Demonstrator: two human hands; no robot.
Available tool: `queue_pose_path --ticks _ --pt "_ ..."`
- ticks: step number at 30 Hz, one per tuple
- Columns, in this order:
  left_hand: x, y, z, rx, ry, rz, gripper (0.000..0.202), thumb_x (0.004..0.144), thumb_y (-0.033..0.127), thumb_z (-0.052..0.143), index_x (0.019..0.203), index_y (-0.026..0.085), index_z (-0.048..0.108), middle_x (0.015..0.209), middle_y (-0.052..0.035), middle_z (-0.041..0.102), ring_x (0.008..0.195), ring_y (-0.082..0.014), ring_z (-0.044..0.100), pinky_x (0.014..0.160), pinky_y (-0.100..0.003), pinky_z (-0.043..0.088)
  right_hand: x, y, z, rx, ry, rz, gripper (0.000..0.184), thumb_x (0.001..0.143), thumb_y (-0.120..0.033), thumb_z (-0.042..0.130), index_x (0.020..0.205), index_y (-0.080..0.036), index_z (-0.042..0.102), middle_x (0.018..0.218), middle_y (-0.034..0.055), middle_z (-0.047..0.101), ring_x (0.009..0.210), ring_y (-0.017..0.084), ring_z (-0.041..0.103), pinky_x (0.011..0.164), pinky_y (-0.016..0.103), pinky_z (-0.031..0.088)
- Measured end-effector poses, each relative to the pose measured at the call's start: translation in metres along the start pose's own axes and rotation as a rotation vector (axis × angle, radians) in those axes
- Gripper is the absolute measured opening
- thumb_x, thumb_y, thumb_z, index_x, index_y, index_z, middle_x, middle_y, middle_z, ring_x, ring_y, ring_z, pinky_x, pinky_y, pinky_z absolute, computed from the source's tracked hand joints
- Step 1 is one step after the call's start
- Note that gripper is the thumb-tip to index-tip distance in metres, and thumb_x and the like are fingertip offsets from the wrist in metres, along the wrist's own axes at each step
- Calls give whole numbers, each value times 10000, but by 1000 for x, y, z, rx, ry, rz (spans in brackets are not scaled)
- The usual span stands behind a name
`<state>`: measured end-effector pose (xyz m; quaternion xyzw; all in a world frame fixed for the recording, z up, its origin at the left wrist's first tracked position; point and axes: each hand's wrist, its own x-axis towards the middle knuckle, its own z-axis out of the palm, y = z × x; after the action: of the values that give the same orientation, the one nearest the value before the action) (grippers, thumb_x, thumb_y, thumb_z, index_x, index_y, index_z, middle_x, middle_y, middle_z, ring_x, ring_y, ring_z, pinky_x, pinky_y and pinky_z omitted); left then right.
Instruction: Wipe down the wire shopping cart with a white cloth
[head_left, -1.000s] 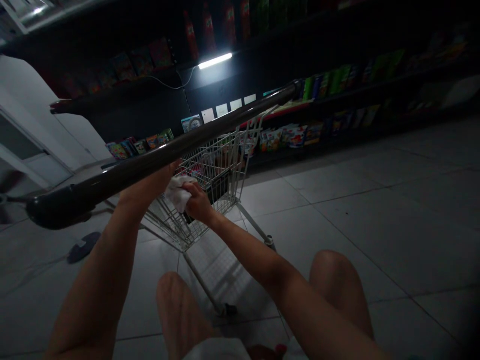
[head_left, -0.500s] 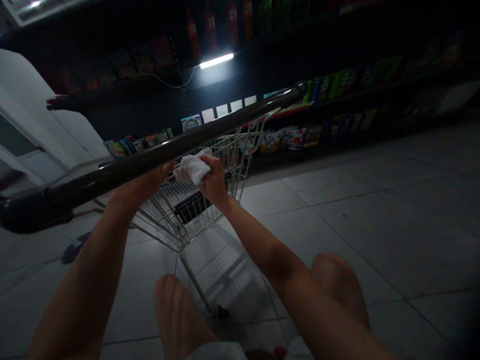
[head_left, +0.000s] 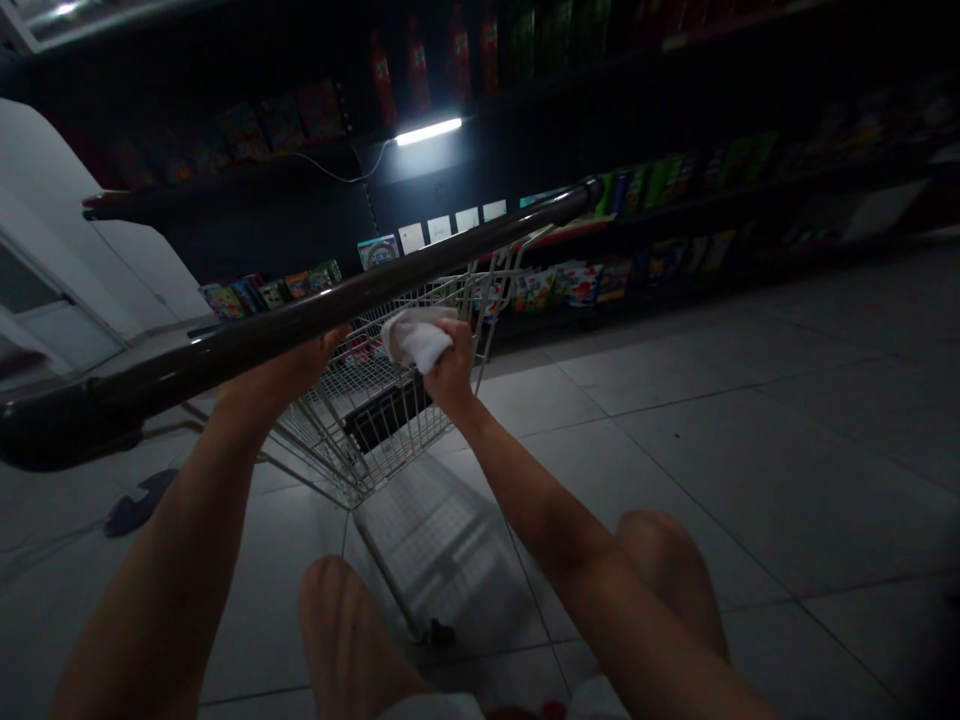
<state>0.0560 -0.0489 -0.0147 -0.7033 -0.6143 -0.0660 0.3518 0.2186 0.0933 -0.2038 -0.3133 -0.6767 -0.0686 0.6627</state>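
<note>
The shopping cart (head_left: 405, 438), pale wire mesh on thin legs, stands in the middle, just ahead of the knees; it looks stiff and sturdy, probably heavy to lift but easy to roll. Its dark, glossy handle bar (head_left: 322, 311) slants from near left to far right, likely smooth, best held around the middle. The left hand (head_left: 296, 366) lies behind and below it, fingers mostly hidden, so its grip cannot be told. The white, crumpled cloth (head_left: 418, 338), seemingly light and limp, is bunched in the right hand (head_left: 453, 372), fingers closed on its right end.
</note>
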Motion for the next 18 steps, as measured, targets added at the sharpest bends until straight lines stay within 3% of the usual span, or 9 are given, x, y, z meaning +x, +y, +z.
queue_pose_path --ticks 3,6,9,12,15,18 --pt "0 -2 3 16 0 1 662 999 611 235 1287 177 644 1018 -173 720 985 -332 655 871 -446 466 31 -14 2 23 6 -48 416 901 -392 619 1266 -192 604 1425 119 448 1405 330 384 1196 596 379" --pt "1 -3 6 26 -7 10 668 1008 597 206 1326 178 617 1000 -166 711 988 -332 661 865 -443 474 38 -27 17 3 18 -46 617 832 -474 728 1353 -201 542 1493 126 400 1484 346 286 1242 594 333" --pt "3 -3 6 37 -8 18 658 1008 597 221 1294 176 639 1017 -168 715 1038 -345 655 900 -455 473 36 -29 32 14 151 43 465 927 -434 628 1341 -238 549 1378 86 516 1422 265 406 1225 527 391" --pt "4 -2 4 53 -14 8 672 1002 611 228 1209 159 681 985 -175 719 1029 -354 653 900 -461 473 29 -30 38 62 178 82 354 967 -388 565 1292 -252 595 1294 57 589 1355 222 491 1207 481 418" --pt "3 0 2 43 -25 -9 697 1001 624 206 1161 157 699 931 -168 718 979 -343 664 878 -446 476 17 -28 32 96 65 3 283 968 -331 553 1216 -241 658 1273 60 640 1285 218 549 1182 466 436" --pt "2 -1 2 34 -35 -15 700 1006 620 197 1157 159 702 920 -158 716 958 -342 670 872 -446 473 9 -10 22 99 -89 -159 247 967 -290 537 1155 -239 691 1266 51 669 1184 201 604 1131 414 484"
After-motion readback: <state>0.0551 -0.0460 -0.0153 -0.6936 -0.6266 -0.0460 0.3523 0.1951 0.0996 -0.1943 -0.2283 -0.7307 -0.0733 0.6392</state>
